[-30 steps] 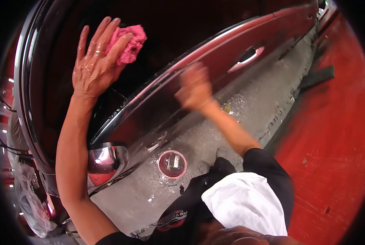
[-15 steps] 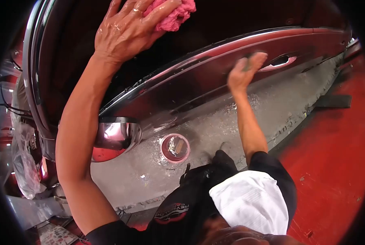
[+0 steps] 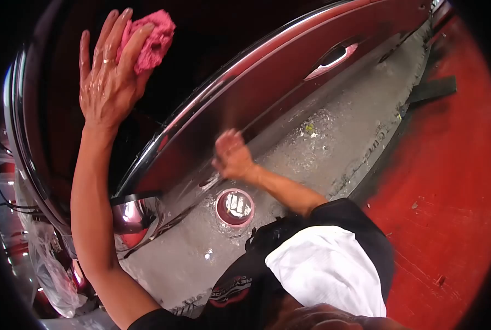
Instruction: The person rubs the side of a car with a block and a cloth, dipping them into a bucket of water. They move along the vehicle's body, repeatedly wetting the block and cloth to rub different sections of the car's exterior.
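Observation:
My left hand (image 3: 107, 82), wet and wearing a ring, reaches up over the dark glass of the car. A crumpled pink cloth (image 3: 151, 41) is gripped between its thumb and fingers. Lower down, my right hand (image 3: 233, 155) is close to the dark, glossy car door (image 3: 273, 82); motion smears its fingers, and I cannot make out anything in them. The door handle (image 3: 333, 59) lies beyond it, up and to the right. Below the right hand, a round pink-rimmed bucket (image 3: 235, 224) with shiny liquid stands on the floor.
The wing mirror (image 3: 138, 217) juts out beside my left forearm. Wet grey floor (image 3: 333, 132) runs along the door, with red floor (image 3: 421, 209) to the right. A white cloth (image 3: 328, 264) lies over my right shoulder. Clear plastic (image 3: 53, 275) hangs at lower left.
My left hand and the pink cloth have shifted left in view. My right hand has swept left and down along the door, away from the handle. The view itself has turned somewhat.

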### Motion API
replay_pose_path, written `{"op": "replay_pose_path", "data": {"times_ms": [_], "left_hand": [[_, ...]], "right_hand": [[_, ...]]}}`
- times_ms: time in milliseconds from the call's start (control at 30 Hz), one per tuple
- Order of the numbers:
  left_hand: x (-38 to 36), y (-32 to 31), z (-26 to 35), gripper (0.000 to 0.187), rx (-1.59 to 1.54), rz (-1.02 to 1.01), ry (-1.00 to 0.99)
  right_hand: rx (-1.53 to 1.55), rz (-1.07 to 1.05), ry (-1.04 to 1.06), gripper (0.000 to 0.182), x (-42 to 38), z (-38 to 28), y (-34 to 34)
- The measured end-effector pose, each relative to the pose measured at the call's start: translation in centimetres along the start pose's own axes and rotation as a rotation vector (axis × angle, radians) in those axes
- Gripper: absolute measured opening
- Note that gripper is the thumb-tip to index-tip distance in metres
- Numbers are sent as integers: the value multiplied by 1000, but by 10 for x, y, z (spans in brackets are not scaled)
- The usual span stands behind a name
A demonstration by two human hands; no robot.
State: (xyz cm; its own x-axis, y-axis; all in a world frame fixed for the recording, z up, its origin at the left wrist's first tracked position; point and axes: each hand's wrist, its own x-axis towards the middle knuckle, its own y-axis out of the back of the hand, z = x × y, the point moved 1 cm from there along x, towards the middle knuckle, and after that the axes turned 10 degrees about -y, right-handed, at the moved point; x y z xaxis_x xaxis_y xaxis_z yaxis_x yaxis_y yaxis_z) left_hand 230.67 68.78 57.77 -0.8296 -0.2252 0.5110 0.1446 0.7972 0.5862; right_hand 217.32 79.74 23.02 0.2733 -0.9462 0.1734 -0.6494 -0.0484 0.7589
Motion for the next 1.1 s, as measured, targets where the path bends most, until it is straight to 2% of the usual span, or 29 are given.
{"op": "replay_pose_path", "data": {"times_ms": [33, 100, 133, 167, 300, 367, 433, 467, 500, 533, 667, 700, 733, 767, 800, 867, 900, 933, 967, 1000, 1033, 1100], "left_hand": [[-1, 0, -2, 65, -8, -3, -13], [0, 0, -4, 66, -16, -6, -25], [2, 0, -3, 66, -11, 0, -18], [1, 0, -1, 67, -10, 0, -7], [6, 4, -4, 68, 5, 8, -16], [2, 4, -1, 63, 5, -42, -23], [3, 0, -3, 67, -22, -3, 4], [5, 2, -2, 66, -16, -11, 2], [3, 6, 0, 65, -9, -36, 6], [5, 7, 1, 63, -47, -8, 9], [8, 11, 2, 47, 0, 17, -51], [10, 22, 3, 47, 14, -120, -40], [7, 20, 2, 50, -37, -26, -44], [5, 11, 0, 55, -85, 71, -52], [5, 7, -1, 55, -72, 83, -50], [3, 9, 1, 59, -109, 103, -53], [0, 4, -2, 59, -96, 99, -31], [6, 6, 5, 56, -180, 56, -29], [12, 11, 12, 53, -260, 14, -18], [26, 31, 34, 51, -358, -58, 120], [40, 53, 62, 49, -463, -127, 259], [39, 49, 103, 52, -625, -31, 462]], "right_hand": [[-251, 593, 357, 76, 0, 13, -35], [-264, 510, -60, 89, 23, 31, 52], [57, 834, -111, 88, 43, 47, 101], [54, 830, -110, 88, 47, 31, 117], [-706, 412, -628, 73, 58, -45, 148], [-149, 348, 444, 65, 34, -29, 39], [-301, 478, 488, 55, 45, 7, 58], [-375, 423, 246, 60, 52, 13, 125], [-371, 812, 88, 64, 63, 40, 156], [52, 982, -87, 66, 82, 64, 182], [-1, 878, -114, 76, 72, 2, 133], [-32, 871, -131, 81, 63, -17, 121], [-93, 778, 225, 86, 52, -35, 75], [-1, 393, 305, 79, 33, -62, 59], [-11, 401, 318, 79, 25, -64, 72], [204, 195, 278, 65, 10, -75, 111], [626, 62, 45, 47, 4, -78, 145], [560, -288, -333, 39, 2, -67, 190], [1267, -111, -220, 35, 3, -36, 183], [1664, -201, -194, 39, 0, -23, 204], [1753, -207, -169, 49, -4, -20, 228], [1866, -329, -31, 67, -2, -18, 256]]}}
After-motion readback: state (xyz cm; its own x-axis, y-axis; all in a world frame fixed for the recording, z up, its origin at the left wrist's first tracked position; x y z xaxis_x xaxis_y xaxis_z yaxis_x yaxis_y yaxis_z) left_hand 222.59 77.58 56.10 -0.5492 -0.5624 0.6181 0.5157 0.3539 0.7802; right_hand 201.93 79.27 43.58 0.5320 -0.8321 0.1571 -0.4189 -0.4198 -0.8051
